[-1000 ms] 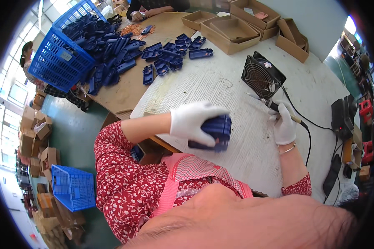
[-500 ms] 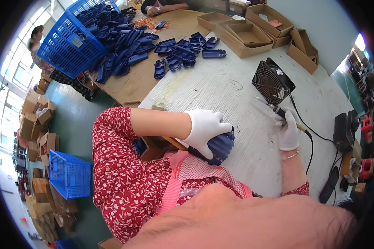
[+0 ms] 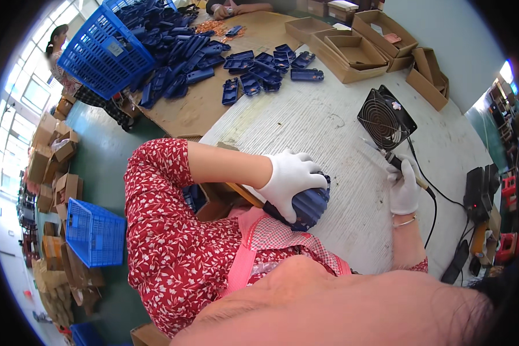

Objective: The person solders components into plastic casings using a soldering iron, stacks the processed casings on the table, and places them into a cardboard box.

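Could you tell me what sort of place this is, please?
Probably a small assembly workshop: a blue crate spills blue plastic housings across the table, cardboard trays wait nearby, and a soldering iron lies beside a fan.

The left hand [image 3: 291, 180] covers most of the dark blue plastic part [image 3: 310, 206], so its top face is hidden. The right hand [image 3: 405, 189] wraps the tool [image 3: 386, 157], hiding its grip; its tip is too thin to make out. The blue crate [image 3: 101, 49] is cut off by the dark rim. A person's hands [image 3: 232, 8] at the top edge are cropped at the forearm.
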`<state>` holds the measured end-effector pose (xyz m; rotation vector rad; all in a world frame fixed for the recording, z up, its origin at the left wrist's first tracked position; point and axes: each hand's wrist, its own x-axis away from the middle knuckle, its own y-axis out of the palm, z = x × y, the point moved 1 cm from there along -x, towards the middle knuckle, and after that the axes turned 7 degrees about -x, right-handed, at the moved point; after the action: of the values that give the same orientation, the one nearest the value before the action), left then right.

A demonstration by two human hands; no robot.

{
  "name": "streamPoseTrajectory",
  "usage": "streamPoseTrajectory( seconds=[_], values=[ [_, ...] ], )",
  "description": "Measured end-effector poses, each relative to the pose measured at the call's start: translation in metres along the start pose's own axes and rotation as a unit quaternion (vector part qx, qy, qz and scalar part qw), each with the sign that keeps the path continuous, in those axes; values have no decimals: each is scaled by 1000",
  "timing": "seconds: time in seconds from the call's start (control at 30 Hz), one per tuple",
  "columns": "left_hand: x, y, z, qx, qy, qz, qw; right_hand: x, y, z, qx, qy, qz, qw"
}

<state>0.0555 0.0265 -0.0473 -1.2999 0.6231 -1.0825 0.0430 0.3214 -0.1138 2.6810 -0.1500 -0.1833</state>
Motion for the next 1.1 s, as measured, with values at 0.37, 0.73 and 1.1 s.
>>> streamPoseTrajectory(
  seconds=[0.37, 0.73, 1.1],
  values=[
    [1, -5, 8, 75, -29, -44, 996, -2, -2, 1, -2, -5, 6, 1000],
    [11, 1, 2, 148, -47, 0, 988, -2, 1, 1, 6, 10, -3, 1000],
    [40, 12, 12, 98, -117, 144, 978, -2, 2, 2, 50, -4, 12, 999]
  ],
)
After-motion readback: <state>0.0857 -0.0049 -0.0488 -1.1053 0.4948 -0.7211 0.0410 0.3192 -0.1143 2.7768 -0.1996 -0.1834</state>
